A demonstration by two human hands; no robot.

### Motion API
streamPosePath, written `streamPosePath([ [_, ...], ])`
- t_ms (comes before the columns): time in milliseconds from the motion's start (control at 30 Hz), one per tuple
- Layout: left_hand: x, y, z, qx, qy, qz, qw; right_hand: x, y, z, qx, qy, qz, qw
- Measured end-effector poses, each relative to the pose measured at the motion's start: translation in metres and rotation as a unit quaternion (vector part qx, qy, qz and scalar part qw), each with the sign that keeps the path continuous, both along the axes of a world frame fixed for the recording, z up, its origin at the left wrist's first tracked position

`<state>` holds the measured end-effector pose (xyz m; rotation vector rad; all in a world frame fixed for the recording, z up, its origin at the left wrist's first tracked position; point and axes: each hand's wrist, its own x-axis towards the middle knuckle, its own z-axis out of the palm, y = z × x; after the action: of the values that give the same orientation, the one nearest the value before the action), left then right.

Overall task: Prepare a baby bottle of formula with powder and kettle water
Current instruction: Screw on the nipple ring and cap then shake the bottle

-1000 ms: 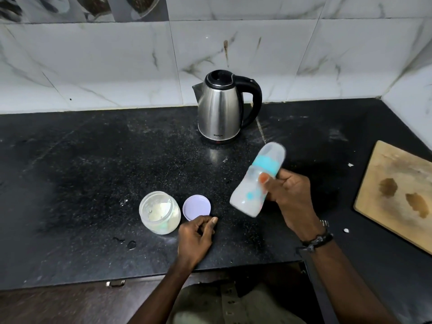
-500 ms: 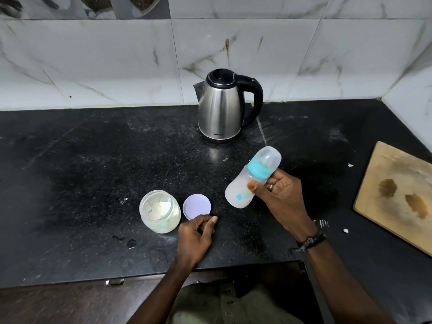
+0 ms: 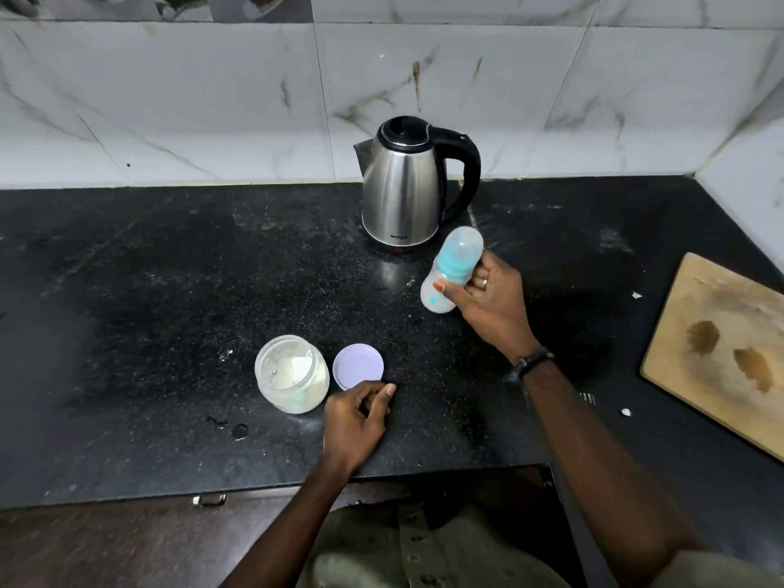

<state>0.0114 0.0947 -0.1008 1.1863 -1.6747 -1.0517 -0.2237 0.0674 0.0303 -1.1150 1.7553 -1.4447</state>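
Note:
My right hand (image 3: 488,303) grips a baby bottle (image 3: 450,271) with a teal collar and clear cap, tilted with its top toward the kettle, just above the black counter (image 3: 148,290). The bottle holds milky white liquid. A steel kettle (image 3: 403,188) with a black handle stands at the back by the wall, lid shut. An open glass jar (image 3: 290,375) with white powder stands near the front. Its lilac lid (image 3: 357,366) lies flat to its right. My left hand (image 3: 356,418) rests on the counter just below the lid, fingers curled, holding nothing.
A wooden cutting board (image 3: 721,354) with two brown stains lies at the right edge. Small water drops (image 3: 237,430) sit in front of the jar. White tiled walls close off the back and the right corner.
My right hand has carried the bottle away from me toward the kettle and lower, turning it more upright. The left hand, jar and lid have stayed put.

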Motion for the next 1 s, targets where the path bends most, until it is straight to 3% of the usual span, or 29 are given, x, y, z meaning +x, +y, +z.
streamPosePath([
  [433,-0.001,0.0,-0.007,-0.003,-0.005,-0.005,1.0,-0.038,-0.114,-0.056,0.044,0.086,-0.013,0.995],
  [700,-0.001,-0.002,-0.01,-0.001,-0.013,0.001,1.0,-0.023,-0.117,-0.058,0.068,0.137,-0.03,0.988],
  [1000,-0.002,-0.002,-0.008,-0.006,-0.024,0.008,1.0,-0.026,-0.114,-0.083,0.067,0.118,-0.025,0.99],
])
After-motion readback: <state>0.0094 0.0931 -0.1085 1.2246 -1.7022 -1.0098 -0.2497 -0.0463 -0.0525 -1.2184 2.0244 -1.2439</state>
